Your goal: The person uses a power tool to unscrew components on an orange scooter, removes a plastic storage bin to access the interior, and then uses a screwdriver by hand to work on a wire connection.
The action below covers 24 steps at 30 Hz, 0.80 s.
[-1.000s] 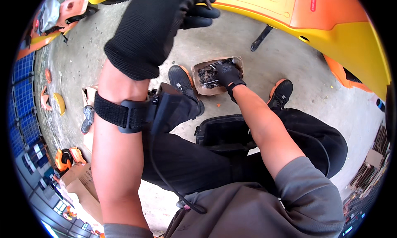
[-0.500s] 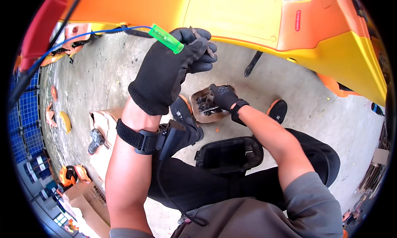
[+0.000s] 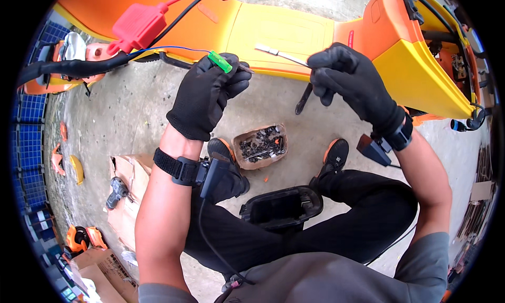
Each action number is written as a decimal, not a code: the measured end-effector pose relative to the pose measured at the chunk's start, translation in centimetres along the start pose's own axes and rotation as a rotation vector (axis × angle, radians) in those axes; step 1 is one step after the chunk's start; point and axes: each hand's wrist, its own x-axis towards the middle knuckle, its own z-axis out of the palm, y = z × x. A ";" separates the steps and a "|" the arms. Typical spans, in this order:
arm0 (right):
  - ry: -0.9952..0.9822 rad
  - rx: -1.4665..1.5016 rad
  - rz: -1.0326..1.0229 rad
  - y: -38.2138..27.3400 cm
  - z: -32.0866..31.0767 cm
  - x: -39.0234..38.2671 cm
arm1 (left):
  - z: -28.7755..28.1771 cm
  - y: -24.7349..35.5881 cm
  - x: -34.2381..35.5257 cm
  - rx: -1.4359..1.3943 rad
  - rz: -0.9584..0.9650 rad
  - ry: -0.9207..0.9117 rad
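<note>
My left hand (image 3: 208, 95), in a black work glove, is closed with thumb and fingers pinching a small grey-brown piece (image 3: 245, 68) whose kind I cannot make out. Over its thumb side lies a translucent green connector (image 3: 219, 62) on a thin blue wire; whether the fingers grip it too is not clear. My right hand (image 3: 352, 82), gloved likewise, is raised and holds a slim metal socket bit (image 3: 281, 54) by one end. Its thicker pale tip points left toward my left hand. Between my feet stands an open cardboard box (image 3: 261, 161) of dark screws and small parts.
An orange and yellow scooter body (image 3: 284, 29) spans the far side, its kickstand (image 3: 303, 99) reaching down. A red fuse holder (image 3: 139, 28) and black cables hang at upper left. A black plastic bin (image 3: 281, 208) sits between my knees. A power drill (image 3: 117, 192) lies on cardboard at left.
My right hand has come up out of the cardboard box and now holds the socket bit. The left hand keeps its pinch. The whole view has shifted, bringing the red fuse holder further in.
</note>
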 end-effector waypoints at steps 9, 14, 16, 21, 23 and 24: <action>-0.025 0.205 0.036 2.4 1.0 -2.3 | 1.2 0.2 -0.7 -0.162 0.109 -0.018; -0.047 0.173 0.038 2.2 0.9 -2.5 | 1.8 0.2 -0.9 -0.162 0.153 -0.020; -0.047 0.179 0.026 2.2 1.0 -2.4 | 1.8 0.4 -0.9 -0.150 0.158 -0.027; -0.037 0.114 0.000 2.6 1.0 -2.4 | 1.6 0.5 -1.1 -0.106 0.150 -0.027; -0.032 0.091 -0.020 3.0 1.0 -2.4 | 1.6 0.4 -1.0 -0.084 0.136 -0.020; -0.036 0.089 -0.016 3.0 1.0 -2.4 | 1.7 0.3 -1.0 -0.074 0.128 -0.017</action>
